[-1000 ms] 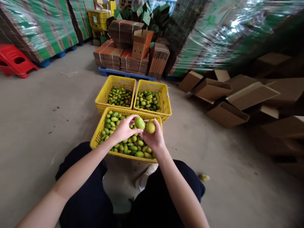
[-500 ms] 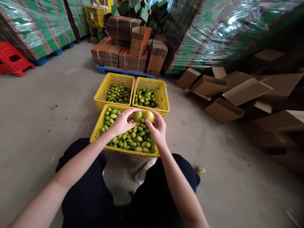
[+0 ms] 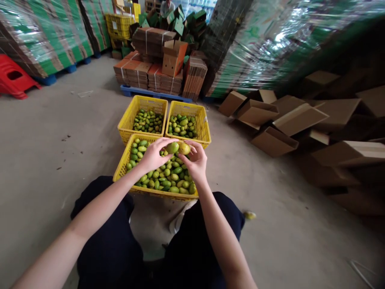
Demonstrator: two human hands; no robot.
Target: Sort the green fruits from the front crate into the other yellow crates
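In the head view, my left hand [image 3: 156, 154] grips a green oval, lemon-like fruit [image 3: 172, 148] between thumb and fingers. Close beside it, my right hand [image 3: 197, 160] holds a yellow oval fruit [image 3: 184, 149] in the same kind of grip. Both fruits are held up above a yellow plastic crate [image 3: 119, 165], which contains many green and yellowish fruits [image 3: 165, 173]. My forearms and hands cover part of this crate.
Behind it stand two more yellow crates, a left one [image 3: 126, 116] and a right one [image 3: 205, 127], both part-filled with similar fruit. Empty cardboard boxes [image 3: 275, 141] are heaped at right. Flattened cartons [image 3: 132, 71] sit on a blue pallet [image 3: 128, 90]. A red stool [image 3: 15, 76] stands left.
The yellow fruit has turned in my right hand and now shows a longer side. Both hands still hold their fruits close together. The view has shifted slightly.
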